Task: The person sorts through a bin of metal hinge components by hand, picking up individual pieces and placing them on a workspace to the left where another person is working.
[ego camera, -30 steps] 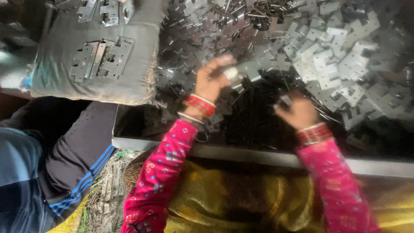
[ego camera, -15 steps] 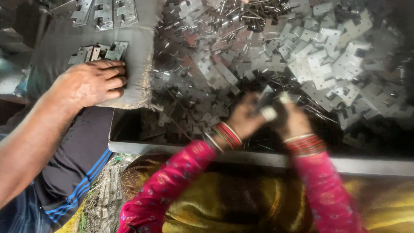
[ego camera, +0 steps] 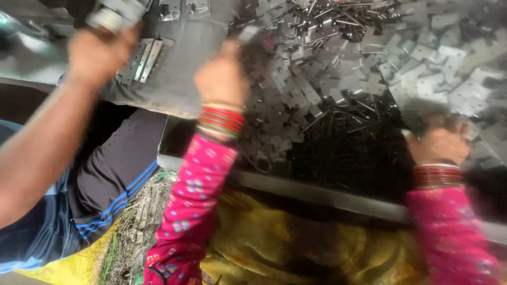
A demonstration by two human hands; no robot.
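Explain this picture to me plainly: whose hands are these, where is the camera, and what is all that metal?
The camera sits on a person's head and looks down, so the two pink-sleeved arms with red bangles are that person's own. The left hand is raised and seems to pinch a small metal piece, though motion blur hides the grip. The right hand rests on the heap of flat grey hinge plates and thin pins lying in a metal tray; what it holds, if anything, cannot be made out. The bare arm on the far left belongs to a co-worker, whose hand is over a grey cloth bearing a few assembled hinges.
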